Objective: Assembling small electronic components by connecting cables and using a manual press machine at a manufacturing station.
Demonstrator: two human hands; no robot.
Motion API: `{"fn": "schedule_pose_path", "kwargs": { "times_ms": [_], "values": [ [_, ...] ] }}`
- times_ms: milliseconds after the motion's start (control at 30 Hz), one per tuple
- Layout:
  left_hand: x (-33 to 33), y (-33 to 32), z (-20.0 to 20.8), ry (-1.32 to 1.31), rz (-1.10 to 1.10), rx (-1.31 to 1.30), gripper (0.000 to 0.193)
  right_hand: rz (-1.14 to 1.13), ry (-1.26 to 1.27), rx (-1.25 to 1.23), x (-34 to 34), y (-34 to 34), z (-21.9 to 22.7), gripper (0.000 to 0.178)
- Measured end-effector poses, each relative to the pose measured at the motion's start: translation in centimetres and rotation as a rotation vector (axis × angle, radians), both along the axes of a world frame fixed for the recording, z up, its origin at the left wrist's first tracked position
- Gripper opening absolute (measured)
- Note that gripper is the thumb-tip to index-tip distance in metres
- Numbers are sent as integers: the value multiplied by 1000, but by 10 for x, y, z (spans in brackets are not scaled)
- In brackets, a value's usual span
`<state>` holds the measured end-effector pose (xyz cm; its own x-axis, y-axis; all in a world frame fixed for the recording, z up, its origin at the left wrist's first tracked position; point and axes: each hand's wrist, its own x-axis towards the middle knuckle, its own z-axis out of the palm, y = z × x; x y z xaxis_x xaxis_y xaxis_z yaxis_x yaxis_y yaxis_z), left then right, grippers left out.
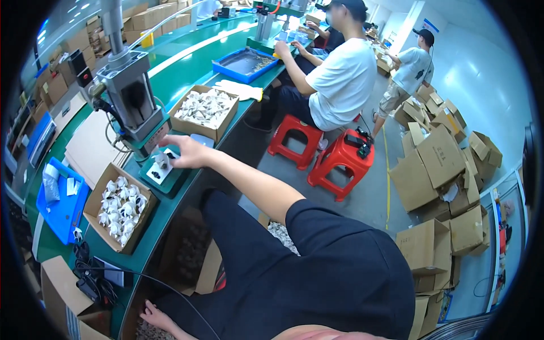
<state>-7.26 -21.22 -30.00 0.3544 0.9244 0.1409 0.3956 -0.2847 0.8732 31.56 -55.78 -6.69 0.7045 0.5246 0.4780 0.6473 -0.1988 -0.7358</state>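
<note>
My right hand (pixel 190 152) reaches over the green press fixture, its thumb and index finger curled around a small pale finned part (pixel 162 160). That part stands on a light metal plate (pixel 154 174) beneath the press (pixel 133 96). Low in the picture, my left hand (pixel 158 317) is near a box of small pale pieces (pixel 148 331), fingers slightly apart; nothing shows in them. An open carton of white finned parts (pixel 122 212) sits on the near side of the fixture. Another carton of similar white parts (pixel 205 107) stands beyond it.
A blue tray (pixel 62 212) with a plastic bag lies left. Black cables (pixel 96 283) run over the table's near end. White gloves (pixel 239 89) and another blue tray (pixel 245 63) are farther along. A co-worker (pixel 343 79) sits near red stools (pixel 343 164); cartons (pixel 436 164) pile up right.
</note>
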Motion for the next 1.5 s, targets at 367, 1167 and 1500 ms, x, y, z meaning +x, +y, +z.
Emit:
{"fn": "schedule_pose_path", "kwargs": {
  "times_ms": [367, 1167, 1500],
  "values": [
    [-18, -28, 48, -163, -81, -536, 39, -173, -294, 348, -64, 35, -20, 37],
    [98, -188, 155, -489, -1031, -1280, 47, 473, 276, 55, -180, 9, -49, 20],
    [53, -115, 114, -142, -746, -844, 41, -264, 29, 145, -49, 22, -7, 27]
  ]
}}
